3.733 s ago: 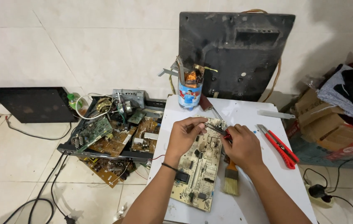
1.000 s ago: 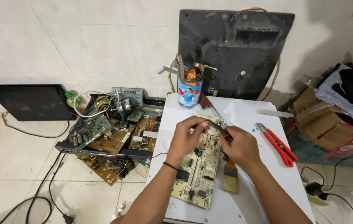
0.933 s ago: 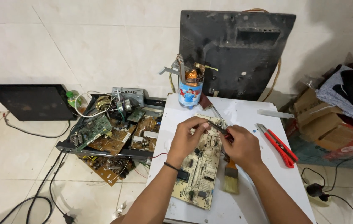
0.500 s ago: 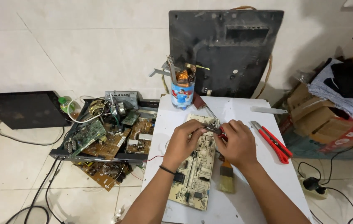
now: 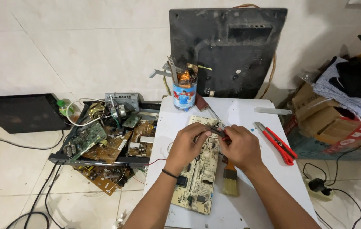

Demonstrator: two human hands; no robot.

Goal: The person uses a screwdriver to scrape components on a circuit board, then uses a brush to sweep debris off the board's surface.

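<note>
As I scan from the left, I see a flat black panel (image 5: 21, 112) lying on the tiled floor against the wall, with dark cables trailing beside it. Next to it sits a black tray (image 5: 99, 159) heaped with old circuit boards and loose wires. Then comes the white counter (image 5: 269, 178), where a long beige circuit board (image 5: 197, 178) lies lengthwise in front of me. My left hand (image 5: 189, 144) rests on the board's upper part, fingers curled and pinched around a thin dark tool (image 5: 215, 131) whose tip meets the board near its top edge. My right hand (image 5: 242, 148) is just beside it, clenched on the same tool's red-handled end, so both hands meet over the board. A paintbrush (image 5: 230, 180) lies on the counter just right of the board, partly under my right wrist. Behind the board stands a can (image 5: 184, 91) stuffed with tools, and a dark monitor shell (image 5: 227, 51) leans against the wall. Farther right lies a red cutter (image 5: 276, 140), then cardboard boxes (image 5: 324, 118) and bundled cloth.
</note>
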